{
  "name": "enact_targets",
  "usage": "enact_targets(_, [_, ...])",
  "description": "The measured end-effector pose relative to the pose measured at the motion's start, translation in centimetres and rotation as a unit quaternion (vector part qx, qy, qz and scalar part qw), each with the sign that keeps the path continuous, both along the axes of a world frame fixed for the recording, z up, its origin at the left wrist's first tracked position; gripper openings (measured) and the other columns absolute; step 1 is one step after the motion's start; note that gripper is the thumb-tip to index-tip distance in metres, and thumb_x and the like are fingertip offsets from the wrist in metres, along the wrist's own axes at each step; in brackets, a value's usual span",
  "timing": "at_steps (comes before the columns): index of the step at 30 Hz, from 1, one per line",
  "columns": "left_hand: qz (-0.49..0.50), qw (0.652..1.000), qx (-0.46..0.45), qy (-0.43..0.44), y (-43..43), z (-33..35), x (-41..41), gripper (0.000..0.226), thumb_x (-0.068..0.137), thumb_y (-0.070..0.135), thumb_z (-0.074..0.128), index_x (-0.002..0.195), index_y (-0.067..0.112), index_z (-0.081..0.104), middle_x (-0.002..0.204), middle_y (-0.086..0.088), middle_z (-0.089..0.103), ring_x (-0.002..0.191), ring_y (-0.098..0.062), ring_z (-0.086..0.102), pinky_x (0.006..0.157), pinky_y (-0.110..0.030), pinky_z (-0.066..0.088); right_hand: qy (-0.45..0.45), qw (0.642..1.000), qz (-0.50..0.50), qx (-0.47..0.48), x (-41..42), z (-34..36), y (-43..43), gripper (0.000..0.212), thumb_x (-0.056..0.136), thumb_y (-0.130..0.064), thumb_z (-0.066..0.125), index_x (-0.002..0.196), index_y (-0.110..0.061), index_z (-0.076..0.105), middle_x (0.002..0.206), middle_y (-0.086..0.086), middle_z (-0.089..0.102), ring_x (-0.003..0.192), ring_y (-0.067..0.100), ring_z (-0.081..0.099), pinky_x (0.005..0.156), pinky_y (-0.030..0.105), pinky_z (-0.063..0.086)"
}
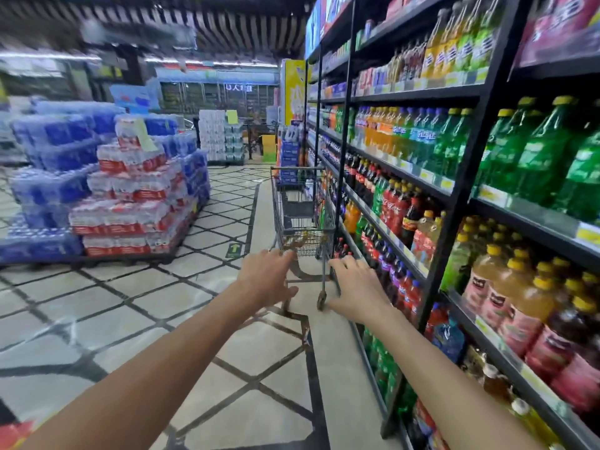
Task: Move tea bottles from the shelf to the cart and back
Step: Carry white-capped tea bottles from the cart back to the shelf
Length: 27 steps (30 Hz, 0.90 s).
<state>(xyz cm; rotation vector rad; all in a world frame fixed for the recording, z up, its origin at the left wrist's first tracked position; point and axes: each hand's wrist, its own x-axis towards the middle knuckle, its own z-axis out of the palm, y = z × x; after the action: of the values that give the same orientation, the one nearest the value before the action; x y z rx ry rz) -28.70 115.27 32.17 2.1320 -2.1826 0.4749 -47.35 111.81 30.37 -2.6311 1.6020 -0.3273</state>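
Observation:
A grey wire shopping cart stands in the aisle ahead, close against the drinks shelf on the right. Both my arms stretch forward toward it. My left hand hangs open, fingers spread, in front of the cart's lower left. My right hand is open too, palm down, by the cart's near right wheel. Neither hand holds anything. Amber tea bottles with yellow caps stand on a lower shelf at the right, beside dark red drinks. The cart's basket looks nearly empty; some bottles show at its right side.
The tall black shelf carries green, orange and cola bottles along the whole right side. Stacked packs of bottled water fill the left of the floor. A tiled aisle runs between them toward more stacks at the back.

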Motion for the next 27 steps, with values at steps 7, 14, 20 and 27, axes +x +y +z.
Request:
enact_targets(7, [0.028,0.999,0.022,0.006,-7.6,-1.2,3.1,0.071,0.085,0.063,0.06,0.14,0.023,0.04,0.131,-0.003,0.056,0.118,-0.028,0.056,0.085,-0.041,0.049,0.009,1.0,0.01,0.012,3.0,-1.2,-8.2,0.077,0.083,-0.038,0.068,0.149,-0.026,0.032,0.144,0.002,0.04,0.133,0.025,0.036,0.109,0.042,0.033])
enact_targets(14, [0.015,1.0,0.012,-0.001,-16.9,-1.0,7.9,0.071,0.087,0.062,0.059,0.142,0.022,0.039,0.125,-0.005,0.058,0.113,-0.027,0.058,0.084,-0.04,0.05,0.005,1.0,0.016,0.02,8.4,-2.1,-17.6,0.076,0.084,-0.038,0.068,0.149,-0.025,0.031,0.144,0.002,0.039,0.134,0.025,0.034,0.11,0.042,0.034])
enact_targets(20, [0.008,1.0,0.009,0.004,-26.0,-0.6,13.4,0.069,0.087,0.062,0.06,0.141,0.023,0.04,0.123,-0.003,0.058,0.109,-0.025,0.061,0.083,-0.038,0.052,0.014,1.0,0.0,0.019,13.6,-1.9,-26.5,0.076,0.083,-0.038,0.069,0.149,-0.025,0.032,0.143,0.002,0.038,0.133,0.025,0.035,0.111,0.042,0.034])
enact_targets(27, [-0.012,1.0,0.006,-0.008,-36.0,-1.3,18.5,0.073,0.09,0.061,0.055,0.148,0.022,0.032,0.126,-0.004,0.057,0.112,-0.023,0.059,0.079,-0.033,0.046,0.018,1.0,-0.02,0.016,18.7,-2.8,-36.5,0.079,0.083,-0.043,0.068,0.15,-0.025,0.03,0.146,0.003,0.037,0.135,0.027,0.034,0.111,0.045,0.033])
